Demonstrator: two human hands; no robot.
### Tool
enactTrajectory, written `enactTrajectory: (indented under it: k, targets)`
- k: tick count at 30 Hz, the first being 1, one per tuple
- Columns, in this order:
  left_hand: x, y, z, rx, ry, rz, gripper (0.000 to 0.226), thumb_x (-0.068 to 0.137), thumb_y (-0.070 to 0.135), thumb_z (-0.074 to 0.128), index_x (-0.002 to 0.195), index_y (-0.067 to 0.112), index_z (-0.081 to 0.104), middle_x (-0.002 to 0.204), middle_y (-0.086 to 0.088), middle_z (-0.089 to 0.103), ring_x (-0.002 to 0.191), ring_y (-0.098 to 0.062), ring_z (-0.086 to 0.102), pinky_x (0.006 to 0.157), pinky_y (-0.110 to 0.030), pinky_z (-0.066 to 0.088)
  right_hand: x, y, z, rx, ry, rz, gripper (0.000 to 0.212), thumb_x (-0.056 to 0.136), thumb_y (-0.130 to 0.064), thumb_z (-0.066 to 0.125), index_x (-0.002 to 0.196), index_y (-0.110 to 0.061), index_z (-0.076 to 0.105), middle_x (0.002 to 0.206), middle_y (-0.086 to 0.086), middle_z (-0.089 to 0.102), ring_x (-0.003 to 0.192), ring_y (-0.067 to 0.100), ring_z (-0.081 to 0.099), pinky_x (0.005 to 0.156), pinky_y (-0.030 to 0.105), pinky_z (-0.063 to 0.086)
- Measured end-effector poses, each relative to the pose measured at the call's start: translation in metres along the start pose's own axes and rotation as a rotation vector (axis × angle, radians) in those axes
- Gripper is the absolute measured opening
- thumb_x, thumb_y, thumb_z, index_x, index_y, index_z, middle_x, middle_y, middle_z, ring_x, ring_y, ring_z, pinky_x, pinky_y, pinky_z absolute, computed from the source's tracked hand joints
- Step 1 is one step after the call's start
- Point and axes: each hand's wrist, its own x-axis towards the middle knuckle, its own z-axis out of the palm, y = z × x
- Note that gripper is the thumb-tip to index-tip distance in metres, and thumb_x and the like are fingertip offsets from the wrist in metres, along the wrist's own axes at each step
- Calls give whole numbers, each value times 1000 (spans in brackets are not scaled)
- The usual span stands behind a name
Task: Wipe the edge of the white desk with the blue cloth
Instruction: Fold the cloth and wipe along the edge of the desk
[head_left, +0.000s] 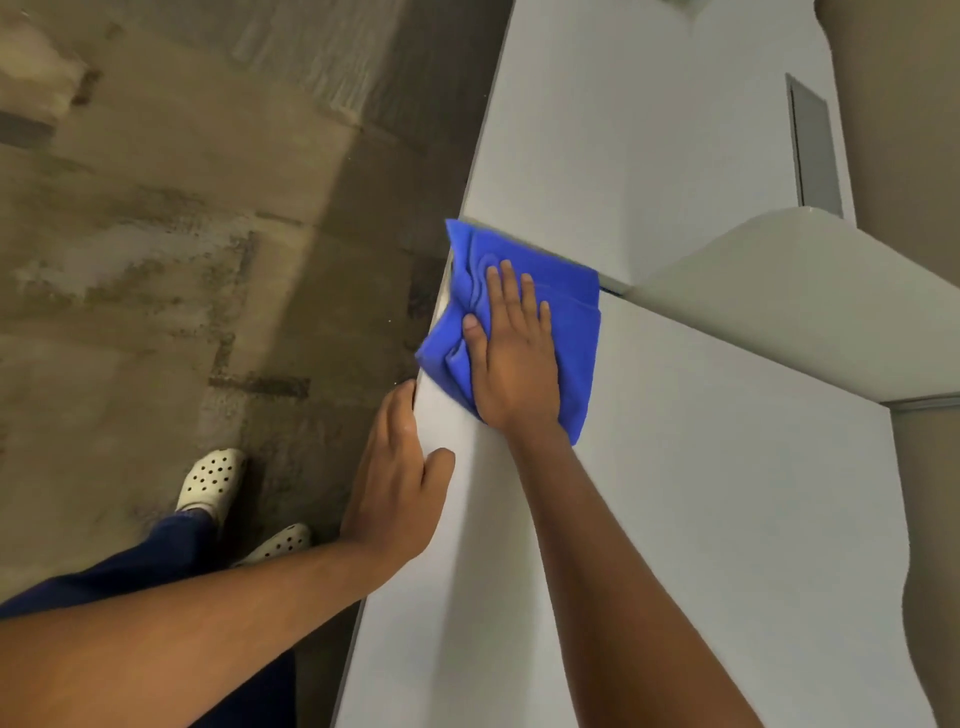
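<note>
The white desk (701, 493) is a smooth, matte slab with a thin, straight edge running from about 6 o'clock up toward 12 o'clock; a second white surface with a rounded corner (810, 291) overlaps it at 3 o'clock. The blue cloth (571, 322) is soft and plush, folded into a rough square, bunched into ridges along its 9 o'clock side where it hangs a little over the desk edge; it lies just above centre of the view. The right hand (514, 358) presses flat on the cloth, fingers straight and close together, pointing toward 12 o'clock, thumb out toward 10 o'clock; cloth shows beyond the fingertips at 12 o'clock, past the thumb at 9 o'clock, and along the little-finger side at 3 o'clock. The left hand (400, 483) rests on the desk edge at 7 o'clock of the cloth, near it but apart, fingers straight along the side of the edge, thumb lying on the top; it holds nothing. At 9 o'clock the floor (156, 260) is mottled grey-brown concrete, stained and rough; at 8 o'clock stand two white perforated clogs (213, 480) below dark blue trouser legs (156, 561).
</note>
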Motion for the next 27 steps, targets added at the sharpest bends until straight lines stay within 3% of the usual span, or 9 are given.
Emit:
enactTrajectory:
  k: [4, 7, 9, 13, 16, 18, 20, 24, 27]
  targets:
    - [-22, -16, -8, 33, 2, 15, 81, 89, 30, 46, 164, 13, 23, 169, -5, 31, 152, -17, 35, 122, -31, 30, -47, 13, -3, 19, -104, -206, 62, 110, -50, 17, 167, -28, 6, 176, -10, 7, 163, 10, -1, 133, 37, 1]
    - [-52, -42, -8, 98, -34, 45, 80, 101, 52, 43, 168, 23, 9, 171, 18, 9, 155, 5, 12, 125, -24, 16, -50, 57, -13, 66, -144, -270, 59, 112, -46, 24, 167, -30, 12, 175, -15, 10, 161, 3, 0, 133, 41, 8]
    - [-59, -48, -3, 64, -52, 7, 85, 101, 68, 42, 168, 29, 6, 169, 22, 9, 155, 3, 15, 122, -24, 19, -37, 70, -19, 89, -130, -222, 58, 112, -46, 27, 167, -31, 15, 174, -16, 12, 161, 4, 2, 133, 42, 10]
    - [-55, -49, 0, 39, -55, -26, 96, 91, 73, 53, 167, 33, 9, 171, 11, 25, 153, -7, 31, 121, -33, 33, -3, 47, -12, 45, -40, -93, 61, 111, -48, 25, 167, -28, 13, 175, -11, 13, 163, 13, 6, 133, 42, 8]
    - [-59, -47, 0, 95, -66, 33, 98, 92, 85, 37, 168, 34, -1, 175, 19, 3, 157, -1, 17, 123, -30, 25, 11, 7, -4, -14, 8, -7, 63, 111, -46, 27, 167, -23, 11, 176, -5, 12, 163, 21, 7, 133, 44, 7]
    - [-60, -44, 0, 145, -48, 129, 90, 101, 74, 33, 169, 28, -4, 175, 20, -9, 162, -6, 10, 126, -34, 22, 6, -18, 2, -21, 16, -32, 63, 111, -47, 26, 167, -22, 12, 176, -4, 11, 163, 22, 7, 133, 44, 6]
    - [-61, -44, -6, 262, -52, 271, 78, 110, 56, 35, 169, 21, -2, 178, 9, -8, 165, -16, 6, 131, -42, 20, -12, -25, 5, -7, -14, -143, 62, 110, -48, 23, 167, -24, 14, 176, -6, 12, 164, 20, 5, 133, 42, 4]
    - [-62, -54, -32, 599, -306, 892, 66, 111, 43, 45, 167, 12, 27, 177, -7, 20, 164, -28, 15, 131, -50, 15, -27, 17, -5, 37, -100, -342, 59, 110, -48, 27, 166, -29, 21, 174, -11, 18, 163, 12, 7, 133, 44, 10]
    - [-24, -38, -45, 680, -558, 1191, 54, 110, 47, 48, 153, 16, 55, 166, -6, 46, 161, -25, 27, 129, -52, 26, -9, 44, -17, 55, -75, -187, 60, 111, -47, 30, 167, -28, 17, 174, -12, 16, 163, 12, 6, 132, 44, 10]
